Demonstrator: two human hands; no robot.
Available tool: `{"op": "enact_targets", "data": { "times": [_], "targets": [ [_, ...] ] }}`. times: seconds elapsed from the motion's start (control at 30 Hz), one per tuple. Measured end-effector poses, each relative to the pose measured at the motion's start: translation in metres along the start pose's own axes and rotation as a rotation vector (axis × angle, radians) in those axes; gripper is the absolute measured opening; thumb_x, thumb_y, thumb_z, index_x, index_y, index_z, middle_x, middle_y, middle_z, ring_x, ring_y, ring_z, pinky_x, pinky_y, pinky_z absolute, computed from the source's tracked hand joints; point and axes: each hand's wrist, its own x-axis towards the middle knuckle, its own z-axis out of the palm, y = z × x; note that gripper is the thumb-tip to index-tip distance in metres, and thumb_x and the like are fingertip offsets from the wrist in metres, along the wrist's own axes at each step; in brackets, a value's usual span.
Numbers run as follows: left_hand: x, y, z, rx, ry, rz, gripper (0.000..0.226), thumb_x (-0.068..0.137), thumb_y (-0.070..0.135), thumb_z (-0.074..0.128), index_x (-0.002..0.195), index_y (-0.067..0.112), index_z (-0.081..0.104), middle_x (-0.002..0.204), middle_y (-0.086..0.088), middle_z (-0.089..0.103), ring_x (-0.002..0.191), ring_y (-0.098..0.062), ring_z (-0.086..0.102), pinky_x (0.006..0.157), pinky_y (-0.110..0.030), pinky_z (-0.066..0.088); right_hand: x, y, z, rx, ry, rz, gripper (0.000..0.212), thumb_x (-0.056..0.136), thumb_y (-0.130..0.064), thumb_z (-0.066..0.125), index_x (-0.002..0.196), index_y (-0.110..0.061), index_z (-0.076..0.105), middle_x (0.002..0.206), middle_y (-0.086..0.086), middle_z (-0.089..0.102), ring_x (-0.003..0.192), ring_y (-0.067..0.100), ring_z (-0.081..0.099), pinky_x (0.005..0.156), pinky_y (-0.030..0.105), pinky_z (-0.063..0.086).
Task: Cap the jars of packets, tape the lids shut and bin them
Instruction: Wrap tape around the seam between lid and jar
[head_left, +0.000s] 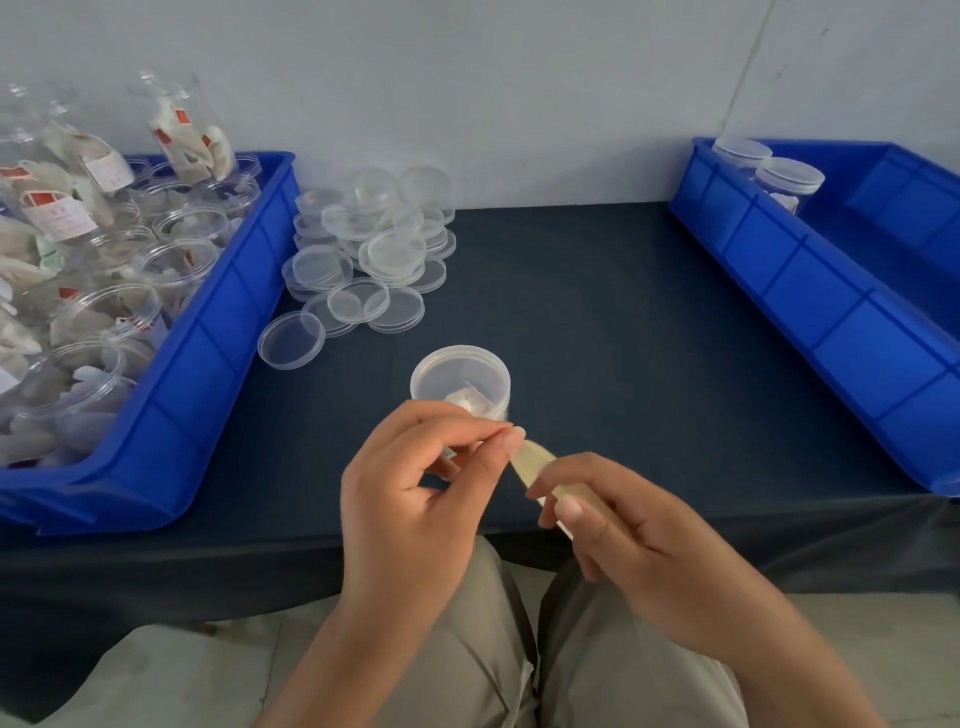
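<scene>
Clear round plastic jar (460, 382), lidded, white packets inside, stands on the dark cloth table (597, 322). Left hand (415, 493) grip pinches a yellowish translucent tape strip (532, 460); right hand (623, 525) grip pinches its other end.

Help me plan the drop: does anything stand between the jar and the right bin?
Nothing visible does. Only dark table lies between the jar and the right bin; two capped jars stand at its far end.
</scene>
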Motion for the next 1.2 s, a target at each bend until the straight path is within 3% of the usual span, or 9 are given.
{"op": "enact_targets", "data": {
  "times": [0.17,0.33,0.43,0.57,0.67,0.87,1.0,1.1,1.2],
  "targets": [
    [-0.011,-0.017,0.003,0.033,0.06,0.012,0.007,0.096,0.029,0.076,0.101,0.03,0.081,0.1,0.014,0.07,0.093,-0.017,0.07,0.075,-0.017,0.052,0.009,-0.001,0.003,-0.24,0.19,-0.064,0.025,0.106,-0.057,0.043,0.107,-0.046,0.065,0.1,-0.018,0.066,0.101,0.009,0.063,0.081,0.016,0.046],
    [-0.023,-0.045,0.008,-0.046,0.191,-0.133,0.036,0.1,0.034,0.07,0.136,0.035,0.067,0.126,0.01,0.07,0.118,-0.027,0.068,0.092,-0.031,0.057,0.022,0.005,-0.001,-0.432,0.295,-0.107,0.027,0.108,-0.052,0.04,0.103,-0.04,0.063,0.091,-0.018,0.06,0.091,0.01,0.059,0.072,0.019,0.045],
    [-0.021,-0.064,0.013,-0.039,0.199,-0.273,0.057,0.095,0.044,0.071,0.149,0.037,0.052,0.146,0.016,0.058,0.139,-0.02,0.056,0.108,-0.037,0.05,0.03,0.008,-0.007,-0.438,0.253,-0.118,0.03,0.108,-0.053,0.037,0.098,-0.038,0.06,0.094,-0.016,0.058,0.091,0.01,0.058,0.072,0.017,0.043],
    [-0.009,-0.08,0.03,-0.125,0.002,-0.332,0.084,0.089,0.055,0.068,0.16,0.03,0.034,0.151,0.029,0.045,0.145,-0.001,0.044,0.11,-0.012,0.04,0.039,0.012,-0.009,-0.461,0.16,-0.099,0.035,0.106,-0.06,0.035,0.099,-0.036,0.061,0.1,-0.019,0.059,0.093,0.009,0.059,0.071,0.02,0.046],
    [0.005,-0.084,0.042,-0.156,-0.011,-0.359,0.098,0.082,0.059,0.073,0.163,0.027,0.029,0.153,0.019,0.046,0.145,-0.003,0.044,0.11,-0.011,0.04,0.042,0.013,-0.008,-0.444,0.162,-0.102,0.036,0.106,-0.063,0.037,0.099,-0.037,0.061,0.101,-0.019,0.06,0.093,0.009,0.061,0.071,0.022,0.048],
    [0.025,-0.091,0.036,-0.161,-0.053,-0.325,0.08,0.081,0.061,0.074,0.15,0.031,0.047,0.134,0.03,0.06,0.129,0.003,0.058,0.097,-0.009,0.047,0.05,0.01,-0.014,-0.376,0.159,-0.032,0.043,0.103,-0.064,0.039,0.089,-0.031,0.062,0.085,-0.014,0.061,0.077,0.008,0.059,0.065,0.015,0.044],
    [0.029,-0.082,0.027,-0.225,-0.123,-0.345,0.073,0.092,0.062,0.063,0.157,0.046,0.034,0.137,0.039,0.055,0.127,0.009,0.058,0.092,-0.006,0.048,0.059,0.007,-0.018,-0.315,0.115,0.007,0.046,0.104,-0.063,0.042,0.086,-0.026,0.063,0.07,-0.004,0.055,0.058,0.005,0.05,0.055,0.017,0.04],
    [0.033,-0.072,0.025,-0.179,-0.162,-0.33,0.038,0.096,0.057,0.056,0.133,0.056,0.046,0.124,0.036,0.06,0.115,0.008,0.063,0.085,-0.005,0.049,0.067,0.003,-0.018,-0.294,0.094,0.031,0.049,0.103,-0.065,0.042,0.083,-0.025,0.063,0.074,0.006,0.057,0.055,0.008,0.047,0.054,0.022,0.039],
    [0.04,-0.07,0.024,-0.167,-0.172,-0.37,0.021,0.092,0.059,0.054,0.112,0.055,0.048,0.111,0.034,0.062,0.105,0.006,0.065,0.077,-0.007,0.05,0.072,-0.001,-0.017,-0.305,0.081,0.059,0.046,0.103,-0.064,0.042,0.079,-0.031,0.063,0.077,-0.001,0.063,0.06,0.006,0.054,0.055,0.019,0.042]
  ]
}}
